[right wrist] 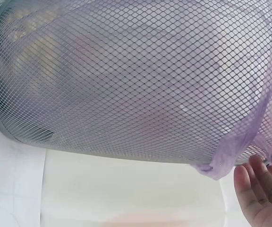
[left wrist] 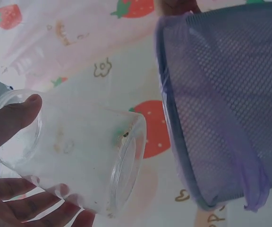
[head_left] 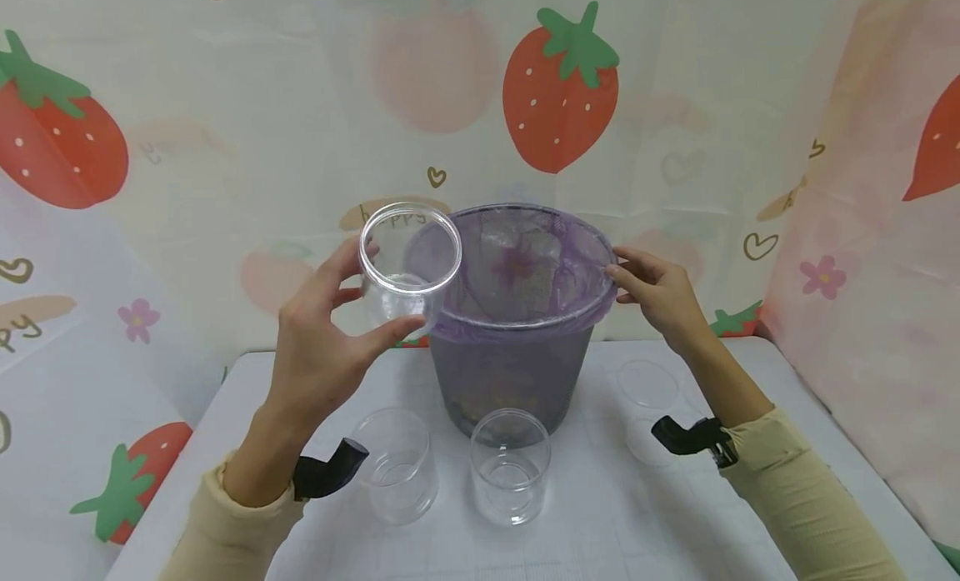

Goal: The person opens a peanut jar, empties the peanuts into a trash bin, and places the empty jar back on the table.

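Note:
My left hand point(head_left: 318, 335) grips a clear plastic jar point(head_left: 408, 293) round its side, thumb on one side and fingers on the other. Its open mouth faces me in the head view, and the left wrist view shows the see-through walls. Just right of the jar stands a grey mesh wastebasket point(head_left: 513, 373), lined with a purple plastic bag point(head_left: 588, 264) folded over the rim. On the far right side, my right hand point(head_left: 663, 293) pinches the basket's rim and bag edge between thumb and fingers. Through the mesh, the basket's contents are unclear.
Two more clear jars point(head_left: 397, 473) point(head_left: 512, 473) stand upright on the white table point(head_left: 600, 523), in front of the basket. Right of it lie two thin clear discs, perhaps lids point(head_left: 648, 384) point(head_left: 647, 442). A strawberry-print cloth point(head_left: 300, 147) hangs behind.

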`<act>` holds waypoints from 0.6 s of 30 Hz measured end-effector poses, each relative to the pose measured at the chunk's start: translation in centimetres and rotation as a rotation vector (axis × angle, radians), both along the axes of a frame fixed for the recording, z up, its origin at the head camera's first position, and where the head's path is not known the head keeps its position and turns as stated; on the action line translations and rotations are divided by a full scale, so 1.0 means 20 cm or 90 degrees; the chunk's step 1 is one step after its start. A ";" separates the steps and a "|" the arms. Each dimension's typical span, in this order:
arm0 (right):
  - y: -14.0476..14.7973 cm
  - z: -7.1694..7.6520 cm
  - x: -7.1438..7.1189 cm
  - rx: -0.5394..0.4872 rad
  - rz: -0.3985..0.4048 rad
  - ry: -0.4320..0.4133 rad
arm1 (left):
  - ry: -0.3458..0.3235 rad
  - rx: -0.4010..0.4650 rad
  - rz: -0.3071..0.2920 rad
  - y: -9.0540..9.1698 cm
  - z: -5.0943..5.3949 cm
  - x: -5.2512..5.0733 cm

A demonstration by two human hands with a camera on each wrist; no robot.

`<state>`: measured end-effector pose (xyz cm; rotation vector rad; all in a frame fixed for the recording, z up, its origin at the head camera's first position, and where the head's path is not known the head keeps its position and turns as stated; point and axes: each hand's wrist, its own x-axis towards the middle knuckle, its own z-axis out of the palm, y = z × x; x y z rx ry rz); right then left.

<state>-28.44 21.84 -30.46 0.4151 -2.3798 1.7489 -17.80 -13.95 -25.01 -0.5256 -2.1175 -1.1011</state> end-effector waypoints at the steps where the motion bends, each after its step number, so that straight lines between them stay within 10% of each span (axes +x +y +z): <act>1: 0.00 0.00 0.00 -0.001 0.000 0.000 | 0.000 0.007 -0.007 0.01 -0.01 0.01; 18: 0.00 -0.01 -0.01 -0.013 0.008 0.011 | -0.004 0.080 -0.112 0.15 -0.17 0.09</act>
